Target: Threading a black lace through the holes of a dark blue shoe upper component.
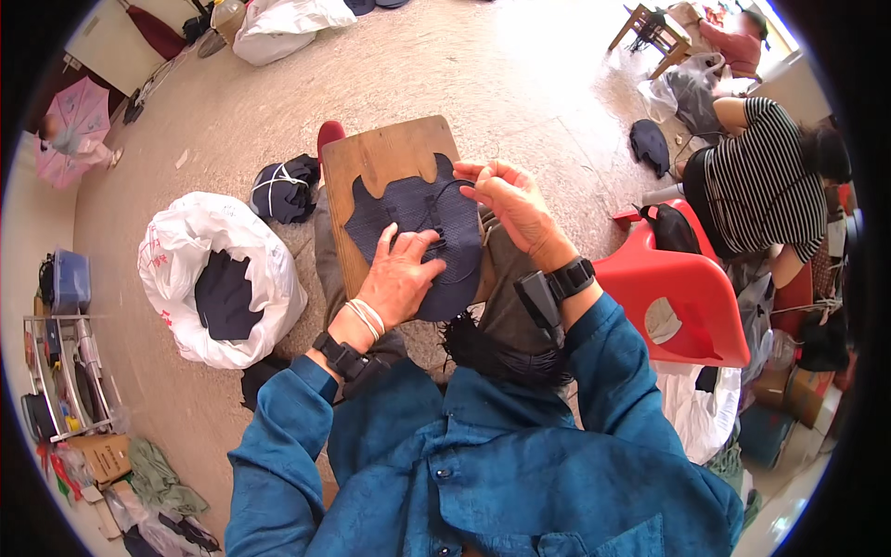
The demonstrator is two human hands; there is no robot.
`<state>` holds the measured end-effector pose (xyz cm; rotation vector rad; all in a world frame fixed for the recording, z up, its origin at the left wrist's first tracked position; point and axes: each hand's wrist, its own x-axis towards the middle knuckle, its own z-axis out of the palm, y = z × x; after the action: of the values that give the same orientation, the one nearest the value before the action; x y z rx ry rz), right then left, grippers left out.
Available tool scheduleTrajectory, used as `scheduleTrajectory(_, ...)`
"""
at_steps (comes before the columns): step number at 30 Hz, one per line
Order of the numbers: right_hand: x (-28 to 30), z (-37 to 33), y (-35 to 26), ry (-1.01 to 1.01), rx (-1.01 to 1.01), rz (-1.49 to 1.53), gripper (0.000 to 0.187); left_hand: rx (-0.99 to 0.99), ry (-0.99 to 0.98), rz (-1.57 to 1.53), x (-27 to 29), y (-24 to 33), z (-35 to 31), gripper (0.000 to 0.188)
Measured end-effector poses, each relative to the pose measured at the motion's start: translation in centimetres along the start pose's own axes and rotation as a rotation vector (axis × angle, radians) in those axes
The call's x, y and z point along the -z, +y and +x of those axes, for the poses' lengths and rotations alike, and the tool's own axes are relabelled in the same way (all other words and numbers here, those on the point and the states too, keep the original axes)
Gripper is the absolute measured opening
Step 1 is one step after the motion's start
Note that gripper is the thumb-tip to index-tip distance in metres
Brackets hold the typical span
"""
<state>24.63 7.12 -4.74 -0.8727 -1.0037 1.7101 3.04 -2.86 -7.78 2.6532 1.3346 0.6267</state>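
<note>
A stack of dark navy, textured fabric pieces [394,209], shaped like flat shoe uppers, lies on a wooden board [371,153] in front of me. My left hand [399,274] rests on the pieces with its fingers spread, pressing them down. Close to the fingertips a thin black cord [455,185] runs across the fabric and loops up toward my right hand [513,200]. That hand is closed in a pinch at the upper right corner of the stack, with the cord at its fingertips. A bundle of loose black cords [506,357] lies over my lap.
A white sack [278,278] holding dark pieces stands at the left, beside a tied dark bundle [285,188]. On the right are a red plastic chair [687,311] and a person in a striped top [766,176]. Another person sits at the far right.
</note>
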Motion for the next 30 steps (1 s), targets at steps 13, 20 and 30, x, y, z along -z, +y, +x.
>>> scheduleTrajectory(13, 1.5, 0.5, 1.9, 0.03, -0.017, -0.205, 0.007, 0.814, 0.383, -1.174, 0.0, -2.8, -2.4, 0.016)
scheduleTrajectory(20, 0.6, 0.3, 2.7, 0.001, 0.014, -0.479, 0.013, 0.813, 0.421, -1.182, 2.4, -4.0, -1.6, 0.022)
scheduleTrajectory(30, 1.0, 0.9, 2.0, 0.046, 0.076, -0.47, 0.014, 0.818, 0.428, -1.158, 3.1, -4.9, -1.7, 0.019)
